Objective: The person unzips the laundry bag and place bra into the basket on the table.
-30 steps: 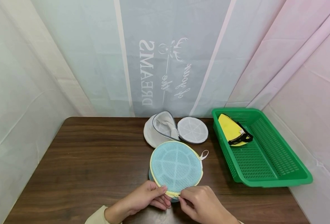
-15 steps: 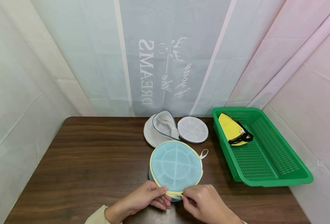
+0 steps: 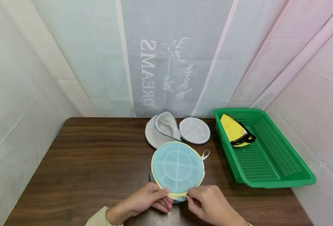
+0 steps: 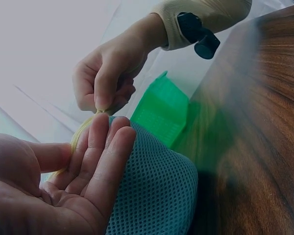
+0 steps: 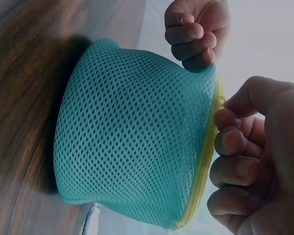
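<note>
Backdrop: I read my clock from the blue bag (image 3: 177, 166), with a pale curtain (image 3: 166, 18) at 12 o'clock behind a dark wooden table (image 3: 98, 163).
Zip: The step in hand looks like working it. To do that well, I'd have the left hand (image 3: 150, 197) hold the yellow rim (image 5: 200, 171) taut while the right hand (image 3: 208, 202) draws the zip pull (image 3: 185, 195) level with the edge, easing off wherever mesh bunches.
Left hand: At 7 o'clock, pinching the rim, thumb on top and fingers beneath.
White bag (image 3: 152, 133): Between 11 and 12, gaping, its round lid (image 3: 195, 130) laid out at 1. I can't tell whether it touches the blue one.
Blue bag: Dead centre, seemingly standing on the table, a white loop (image 3: 203, 159) sticking out at 2.
Right hand: Toward 5 o'clock, thumb and forefinger pinching the zip pull, other fingers curled in.
Green basket (image 3: 282, 184): Between 2 and 3, a black-trimmed yellow pouch (image 3: 230, 131) inside its far-left corner.
</note>
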`<state>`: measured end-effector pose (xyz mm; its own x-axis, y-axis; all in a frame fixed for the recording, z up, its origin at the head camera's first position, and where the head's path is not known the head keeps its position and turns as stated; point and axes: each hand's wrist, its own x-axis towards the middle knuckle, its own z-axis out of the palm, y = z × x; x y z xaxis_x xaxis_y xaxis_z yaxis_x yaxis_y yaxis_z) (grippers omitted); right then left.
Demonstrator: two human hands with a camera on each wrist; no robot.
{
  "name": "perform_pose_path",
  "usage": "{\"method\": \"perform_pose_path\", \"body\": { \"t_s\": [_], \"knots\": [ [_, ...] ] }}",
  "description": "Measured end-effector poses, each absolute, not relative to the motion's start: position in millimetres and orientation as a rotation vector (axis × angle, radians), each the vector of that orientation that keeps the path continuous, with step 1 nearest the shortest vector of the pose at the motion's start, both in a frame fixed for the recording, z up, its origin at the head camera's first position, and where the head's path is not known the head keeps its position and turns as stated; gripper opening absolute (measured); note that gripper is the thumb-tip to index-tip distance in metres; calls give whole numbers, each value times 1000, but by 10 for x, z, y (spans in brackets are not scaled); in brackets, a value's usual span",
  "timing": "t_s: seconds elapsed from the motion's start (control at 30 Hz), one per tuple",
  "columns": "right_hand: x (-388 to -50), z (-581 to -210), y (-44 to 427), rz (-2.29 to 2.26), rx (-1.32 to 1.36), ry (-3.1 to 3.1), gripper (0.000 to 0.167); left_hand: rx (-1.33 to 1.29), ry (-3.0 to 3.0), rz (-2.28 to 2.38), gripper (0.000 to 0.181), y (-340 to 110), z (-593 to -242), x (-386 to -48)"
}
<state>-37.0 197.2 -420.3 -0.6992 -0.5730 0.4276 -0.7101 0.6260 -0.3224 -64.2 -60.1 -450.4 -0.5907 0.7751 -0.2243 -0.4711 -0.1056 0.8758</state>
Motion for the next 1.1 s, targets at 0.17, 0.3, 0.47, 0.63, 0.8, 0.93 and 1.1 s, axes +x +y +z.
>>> {"method": "perform_pose_path", "body": {
  "t_s": [0.17, 0.3, 0.47, 0.63, 0.8, 0.93, 1.1],
  "knots": [
    [-381, -4198, 2017, 668, 1011, -2586, 46, 374, 1287, 1819, 48, -605, -4508, -646],
    [-397, -4201, 2064, 652, 993, -2568, 46, 372, 1285, 1819, 48, -615, -4510, -646],
    [-408, -4195, 2118, 655, 958, -2576, 46, 373, 1289, 1816, 48, -625, -4504, -645],
    [-437, -4191, 2176, 649, 901, -2579, 44, 363, 1274, 1821, 46, -622, -4509, -642],
    [-471, -4196, 2251, 637, 841, -2570, 46, 361, 1278, 1822, 46, -634, -4513, -637],
    [-480, -4188, 2294, 606, 777, -2614, 47, 357, 1279, 1817, 46, -635, -4511, -635],
    [-508, -4193, 2344, 567, 731, -2621, 44, 355, 1274, 1821, 45, -630, -4510, -631]
  ]
}}
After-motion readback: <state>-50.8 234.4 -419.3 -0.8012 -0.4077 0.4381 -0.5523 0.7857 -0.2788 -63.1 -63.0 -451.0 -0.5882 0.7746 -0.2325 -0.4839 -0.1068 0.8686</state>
